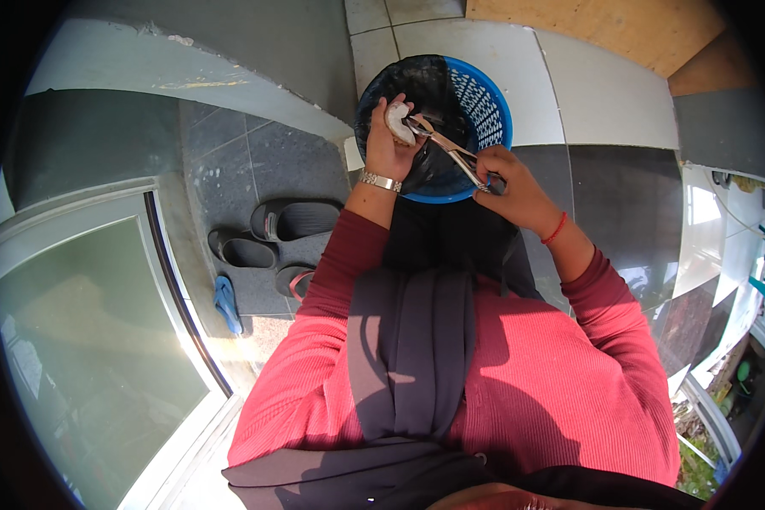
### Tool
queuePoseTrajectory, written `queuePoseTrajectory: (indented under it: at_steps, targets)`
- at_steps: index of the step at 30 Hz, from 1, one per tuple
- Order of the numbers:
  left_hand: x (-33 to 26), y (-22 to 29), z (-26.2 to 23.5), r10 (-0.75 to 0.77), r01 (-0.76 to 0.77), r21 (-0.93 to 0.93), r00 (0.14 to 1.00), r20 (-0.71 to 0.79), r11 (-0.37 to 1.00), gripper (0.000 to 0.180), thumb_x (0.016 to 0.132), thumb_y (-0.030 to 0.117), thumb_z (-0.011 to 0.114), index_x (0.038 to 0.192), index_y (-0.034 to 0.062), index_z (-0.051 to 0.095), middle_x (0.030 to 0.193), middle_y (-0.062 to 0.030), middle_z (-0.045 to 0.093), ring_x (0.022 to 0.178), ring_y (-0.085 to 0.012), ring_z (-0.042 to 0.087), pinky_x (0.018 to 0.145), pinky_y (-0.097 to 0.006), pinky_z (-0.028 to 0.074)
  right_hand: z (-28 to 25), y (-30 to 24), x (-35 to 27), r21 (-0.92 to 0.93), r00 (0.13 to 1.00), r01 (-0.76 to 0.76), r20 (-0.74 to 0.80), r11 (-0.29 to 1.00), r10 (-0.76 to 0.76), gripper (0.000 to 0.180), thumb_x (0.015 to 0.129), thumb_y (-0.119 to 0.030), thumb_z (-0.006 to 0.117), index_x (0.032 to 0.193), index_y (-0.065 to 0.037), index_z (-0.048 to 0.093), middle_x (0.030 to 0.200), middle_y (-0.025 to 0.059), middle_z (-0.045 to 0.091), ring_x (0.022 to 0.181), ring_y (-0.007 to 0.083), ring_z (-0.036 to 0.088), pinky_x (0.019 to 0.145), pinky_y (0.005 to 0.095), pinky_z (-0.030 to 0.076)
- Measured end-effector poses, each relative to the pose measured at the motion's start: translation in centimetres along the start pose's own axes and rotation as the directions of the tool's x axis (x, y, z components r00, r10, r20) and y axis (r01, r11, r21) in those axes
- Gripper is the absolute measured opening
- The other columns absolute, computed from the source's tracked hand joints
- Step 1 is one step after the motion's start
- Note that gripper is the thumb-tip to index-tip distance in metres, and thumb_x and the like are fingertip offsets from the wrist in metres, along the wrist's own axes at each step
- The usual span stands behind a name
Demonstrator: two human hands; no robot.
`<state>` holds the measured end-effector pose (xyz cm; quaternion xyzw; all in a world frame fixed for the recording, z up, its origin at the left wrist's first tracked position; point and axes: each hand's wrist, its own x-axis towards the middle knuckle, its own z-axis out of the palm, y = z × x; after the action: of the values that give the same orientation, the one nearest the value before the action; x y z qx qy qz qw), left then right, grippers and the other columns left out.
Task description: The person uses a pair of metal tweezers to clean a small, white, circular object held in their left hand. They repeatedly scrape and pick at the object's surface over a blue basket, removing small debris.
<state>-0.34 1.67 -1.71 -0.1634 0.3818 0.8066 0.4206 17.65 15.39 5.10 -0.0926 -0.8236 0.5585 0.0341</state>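
Past the red sleeves (pixel 608 302), the right hand (pixel 516 194) has its fingers curled round the handles of a metal plier-like tool (pixel 452 152). Its tips are at the right edge of a white curved piece (pixel 397 122), which lies against the fingers of the left hand (pixel 385 155), gripped there, fingertips showing beyond it. Below is a blue basket (pixel 503 104) lined with black plastic (pixel 412 75), on tiled floor (pixel 603 102)

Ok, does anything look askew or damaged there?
The black liner covers only the left part of the blue basket, baring its right-hand lattice, so it looks askew. The pale ledge at upper left also looks scuffed.
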Motion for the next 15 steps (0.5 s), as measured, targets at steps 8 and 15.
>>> queuePoseTrajectory:
  at_steps: [8, 15]
  targets:
    - [-0.9, -0.1, 0.3, 0.088, -0.077, -0.072, 0.983, 0.160, 0.994, 0.034, 0.094, 0.040, 0.048, 0.118, 0.0176, 0.055, 0.109, 0.0043, 0.058, 0.092, -0.0135, 0.054, 0.082, -0.040, 0.046, -0.3, -0.4, 0.4, 0.094, 0.987, -0.155, 0.067, 0.984, 0.149, 0.018, 0.073, -0.012, 0.066, 0.077, 0.000, 0.053, 0.095, 0.0112, 0.053, 0.087, 0.0211, 0.051, 0.075, 0.0313, 0.043]
    - [-1.0, -0.3, 0.1, 0.153, -0.122, -0.149, 0.964, 0.216, 0.981, 0.029, 0.094, 0.035, 0.047, 0.115, 0.0168, 0.056, 0.104, 0.0040, 0.059, 0.091, -0.0133, 0.057, 0.083, -0.043, 0.047, 1.3, -2.7, -0.2, 0.168, 0.947, -0.301, 0.166, 0.939, 0.274, 0.031, 0.076, -0.021, 0.070, 0.097, -0.005, 0.055, 0.105, 0.0113, 0.045, 0.094, 0.0228, 0.048, 0.080, 0.0318, 0.042]
